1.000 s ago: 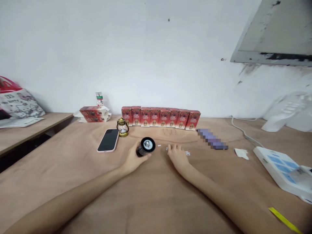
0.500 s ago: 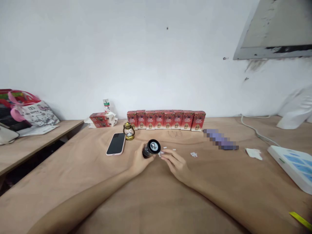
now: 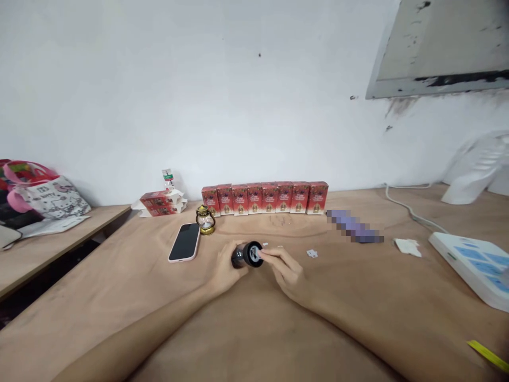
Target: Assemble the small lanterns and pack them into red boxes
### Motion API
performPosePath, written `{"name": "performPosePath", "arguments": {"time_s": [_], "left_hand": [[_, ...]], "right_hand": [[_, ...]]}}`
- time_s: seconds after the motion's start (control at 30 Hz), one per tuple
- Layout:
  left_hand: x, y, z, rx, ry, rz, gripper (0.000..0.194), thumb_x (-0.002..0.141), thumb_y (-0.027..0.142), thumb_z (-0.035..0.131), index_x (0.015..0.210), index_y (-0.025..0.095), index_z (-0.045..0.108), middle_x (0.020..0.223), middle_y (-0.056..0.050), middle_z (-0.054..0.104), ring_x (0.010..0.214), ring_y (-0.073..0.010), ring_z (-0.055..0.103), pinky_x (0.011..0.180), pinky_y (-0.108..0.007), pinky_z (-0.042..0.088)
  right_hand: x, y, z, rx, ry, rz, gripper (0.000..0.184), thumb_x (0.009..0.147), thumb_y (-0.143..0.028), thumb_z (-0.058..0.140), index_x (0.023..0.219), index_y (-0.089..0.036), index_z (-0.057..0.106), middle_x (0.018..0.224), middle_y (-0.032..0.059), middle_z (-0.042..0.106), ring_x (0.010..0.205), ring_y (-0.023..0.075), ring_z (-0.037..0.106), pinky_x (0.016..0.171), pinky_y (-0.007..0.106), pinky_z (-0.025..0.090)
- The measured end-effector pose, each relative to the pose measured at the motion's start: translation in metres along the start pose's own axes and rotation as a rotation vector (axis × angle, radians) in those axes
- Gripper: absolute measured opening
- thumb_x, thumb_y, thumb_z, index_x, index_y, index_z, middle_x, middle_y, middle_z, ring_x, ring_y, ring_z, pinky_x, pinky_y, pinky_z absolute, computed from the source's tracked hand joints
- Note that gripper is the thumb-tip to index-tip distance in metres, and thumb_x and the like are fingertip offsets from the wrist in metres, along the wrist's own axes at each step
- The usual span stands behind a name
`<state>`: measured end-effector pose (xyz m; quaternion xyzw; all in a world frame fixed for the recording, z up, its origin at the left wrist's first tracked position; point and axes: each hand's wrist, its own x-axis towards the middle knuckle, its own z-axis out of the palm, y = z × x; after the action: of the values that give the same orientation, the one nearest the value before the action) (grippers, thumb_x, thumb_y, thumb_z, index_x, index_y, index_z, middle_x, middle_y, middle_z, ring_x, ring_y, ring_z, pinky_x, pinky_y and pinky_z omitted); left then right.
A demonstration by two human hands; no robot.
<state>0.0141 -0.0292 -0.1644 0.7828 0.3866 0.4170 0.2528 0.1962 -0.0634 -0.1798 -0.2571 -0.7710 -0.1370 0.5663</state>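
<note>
My left hand (image 3: 226, 270) is wrapped round a black cylindrical object (image 3: 239, 257), tilted so its round end faces right and towards me. Inside that black rim sits a pale disc (image 3: 255, 253) with dark details. My right hand (image 3: 288, 273) has its fingers pressed together, the tips touching the disc at the rim's right side. Anything small between those fingertips is hidden. Small white paper bits (image 3: 312, 253) lie on the table just past my right hand. A small gold and black lantern (image 3: 205, 220) stands upright behind my left hand.
A row of red boxes (image 3: 254, 199) stands by the wall. A phone (image 3: 184, 242) lies at left, near an open red carton (image 3: 159, 203) and a small bottle (image 3: 168, 179). To the right are a blurred purple item (image 3: 355, 227), crumpled paper (image 3: 407, 247) and a white device (image 3: 473, 265) with a cable.
My right hand has gone from the paper bits, with a small white piece at its fingertips half a second ago, to the object's round end. The object has tipped further to the right.
</note>
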Motion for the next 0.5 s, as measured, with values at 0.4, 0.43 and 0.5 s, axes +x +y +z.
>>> {"name": "performPosePath", "arguments": {"time_s": [0.4,0.43,0.5], "left_hand": [[-0.0015,0.0064,-0.0021,0.166,-0.060,0.030,0.046,0.059,0.007,0.060,0.102,0.021,0.054,0.107,-0.004,0.062,0.104,-0.0246,0.055,0.089,-0.039,0.041],[-0.0013,0.0062,-0.0020,0.161,-0.057,0.031,0.046,0.059,0.007,0.060,0.102,0.021,0.054,0.107,-0.004,0.062,0.103,-0.0244,0.055,0.089,-0.039,0.042],[-0.0011,0.0056,-0.0019,0.151,-0.051,0.031,0.044,0.059,0.008,0.059,0.102,0.020,0.053,0.106,-0.004,0.062,0.102,-0.0244,0.055,0.088,-0.039,0.042]], "right_hand": [[0.0078,-0.0049,-0.0044,-0.020,-0.007,-0.099,0.039,0.085,-0.003,0.049,0.120,-0.020,0.055,0.078,0.0047,0.059,0.072,0.0133,0.058,0.064,0.025,0.051],[0.0078,-0.0047,-0.0046,-0.015,-0.016,-0.109,0.041,0.085,-0.001,0.048,0.121,-0.020,0.054,0.080,0.0056,0.060,0.075,0.0138,0.058,0.066,0.025,0.052],[0.0072,-0.0039,-0.0043,-0.009,-0.025,-0.123,0.045,0.084,0.002,0.045,0.123,-0.019,0.052,0.084,0.0074,0.062,0.080,0.0149,0.060,0.069,0.026,0.053]]}}
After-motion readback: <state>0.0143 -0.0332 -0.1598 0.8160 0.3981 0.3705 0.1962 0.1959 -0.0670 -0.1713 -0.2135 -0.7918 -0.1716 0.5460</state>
